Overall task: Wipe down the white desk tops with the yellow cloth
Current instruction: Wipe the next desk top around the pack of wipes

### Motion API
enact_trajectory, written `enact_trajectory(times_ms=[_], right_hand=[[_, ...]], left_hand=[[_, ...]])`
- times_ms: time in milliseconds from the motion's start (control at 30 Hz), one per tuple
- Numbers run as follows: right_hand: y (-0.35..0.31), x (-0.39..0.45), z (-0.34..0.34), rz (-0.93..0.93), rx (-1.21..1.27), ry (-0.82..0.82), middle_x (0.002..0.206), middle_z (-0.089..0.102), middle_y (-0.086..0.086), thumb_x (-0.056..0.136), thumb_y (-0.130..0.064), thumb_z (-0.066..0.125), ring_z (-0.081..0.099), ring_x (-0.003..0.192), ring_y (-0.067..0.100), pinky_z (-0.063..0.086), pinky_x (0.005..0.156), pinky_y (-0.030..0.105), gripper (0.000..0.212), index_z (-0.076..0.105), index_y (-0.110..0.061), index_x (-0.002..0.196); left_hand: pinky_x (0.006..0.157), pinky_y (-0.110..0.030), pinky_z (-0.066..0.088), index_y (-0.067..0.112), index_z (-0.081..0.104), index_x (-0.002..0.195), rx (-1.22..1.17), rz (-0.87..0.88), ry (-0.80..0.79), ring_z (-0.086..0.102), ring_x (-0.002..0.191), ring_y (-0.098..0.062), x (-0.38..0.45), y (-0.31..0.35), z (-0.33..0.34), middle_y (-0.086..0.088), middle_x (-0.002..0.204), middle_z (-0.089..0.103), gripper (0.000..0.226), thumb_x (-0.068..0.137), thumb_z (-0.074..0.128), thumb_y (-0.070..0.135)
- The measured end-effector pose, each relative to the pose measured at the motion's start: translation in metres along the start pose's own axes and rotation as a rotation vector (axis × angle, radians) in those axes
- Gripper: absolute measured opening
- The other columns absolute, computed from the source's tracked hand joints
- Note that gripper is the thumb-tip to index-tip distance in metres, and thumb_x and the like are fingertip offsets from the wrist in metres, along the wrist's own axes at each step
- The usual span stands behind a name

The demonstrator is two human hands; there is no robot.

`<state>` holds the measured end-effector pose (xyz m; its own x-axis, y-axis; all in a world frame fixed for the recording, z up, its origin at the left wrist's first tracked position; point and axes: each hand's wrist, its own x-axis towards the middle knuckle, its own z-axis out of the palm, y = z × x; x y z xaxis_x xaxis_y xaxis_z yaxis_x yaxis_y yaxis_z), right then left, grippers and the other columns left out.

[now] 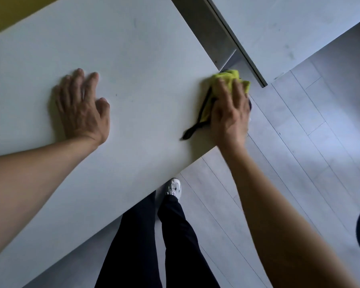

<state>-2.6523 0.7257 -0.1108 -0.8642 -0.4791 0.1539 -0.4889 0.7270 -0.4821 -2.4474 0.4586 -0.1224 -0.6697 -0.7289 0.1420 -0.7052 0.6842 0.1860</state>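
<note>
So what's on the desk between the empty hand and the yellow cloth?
Nothing. In the head view, the white desk top is bare between the left hand and the yellow cloth under the right hand.

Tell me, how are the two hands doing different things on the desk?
The right hand presses the yellow cloth near the corner of the white desk; the left hand has no cloth. The left hand's fingers are spread on bare desk; the right hand's fingers cover the cloth. Both lie palm-down on the same desk.
</note>
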Motion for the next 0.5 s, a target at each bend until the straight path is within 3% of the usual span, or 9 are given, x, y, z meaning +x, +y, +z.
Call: enact_trajectory(times_ms=[67,133,233,300,400,500], right_hand=[[0.002,-0.002,-0.003,0.114,0.002,0.046,0.158,0.040,0.014,0.095,-0.019,0.042,0.035,0.146,0.034,0.030,0.117,0.052,0.055,0.050,-0.024,0.149],[-0.011,-0.016,0.003,0.102,-0.012,0.078,0.157,0.040,0.016,0.093,-0.017,0.045,0.034,0.148,0.034,0.025,0.120,0.050,0.056,0.051,-0.022,0.149],[-0.053,-0.066,0.016,-0.055,0.045,-0.028,0.159,0.038,0.017,0.093,-0.015,0.052,0.025,0.152,0.037,0.013,0.126,0.045,0.056,0.051,-0.021,0.149],[-0.078,-0.100,0.022,-0.273,0.130,-0.168,0.158,0.039,0.018,0.097,-0.017,0.056,0.025,0.152,0.035,0.018,0.125,0.049,0.052,0.051,-0.019,0.149],[-0.085,-0.122,0.017,-0.596,0.135,-0.372,0.161,0.037,0.012,0.105,-0.030,0.042,0.026,0.153,0.027,0.022,0.124,0.048,0.048,0.046,-0.023,0.152],[-0.056,-0.096,0.012,-0.557,0.141,-0.319,0.158,0.041,0.014,0.104,-0.029,0.044,0.032,0.151,0.030,0.025,0.123,0.049,0.046,0.051,-0.022,0.149]], left_hand=[[0.129,-0.047,0.007,0.025,0.040,0.158,0.000,-0.002,0.004,0.025,0.156,-0.036,0.000,0.001,0.001,-0.009,0.168,0.032,0.060,0.098,0.041,0.031],[0.129,-0.047,0.008,0.025,0.041,0.157,-0.005,-0.005,0.005,0.025,0.156,-0.036,-0.001,0.001,0.001,-0.010,0.168,0.032,0.060,0.098,0.041,0.031],[0.129,-0.047,0.007,0.025,0.041,0.157,-0.006,-0.009,0.006,0.025,0.156,-0.036,-0.002,0.002,0.001,-0.009,0.168,0.032,0.060,0.098,0.041,0.030],[0.129,-0.047,0.007,0.026,0.041,0.158,-0.009,-0.010,0.006,0.025,0.156,-0.036,-0.001,0.001,0.002,-0.009,0.168,0.032,0.060,0.098,0.042,0.030],[0.129,-0.048,0.008,0.025,0.041,0.157,-0.017,0.004,0.002,0.026,0.155,-0.036,-0.003,-0.001,0.000,-0.010,0.168,0.033,0.060,0.098,0.042,0.031],[0.129,-0.048,0.009,0.025,0.042,0.157,-0.026,0.010,0.003,0.027,0.155,-0.036,-0.001,0.000,-0.001,-0.010,0.167,0.034,0.059,0.098,0.043,0.030]])
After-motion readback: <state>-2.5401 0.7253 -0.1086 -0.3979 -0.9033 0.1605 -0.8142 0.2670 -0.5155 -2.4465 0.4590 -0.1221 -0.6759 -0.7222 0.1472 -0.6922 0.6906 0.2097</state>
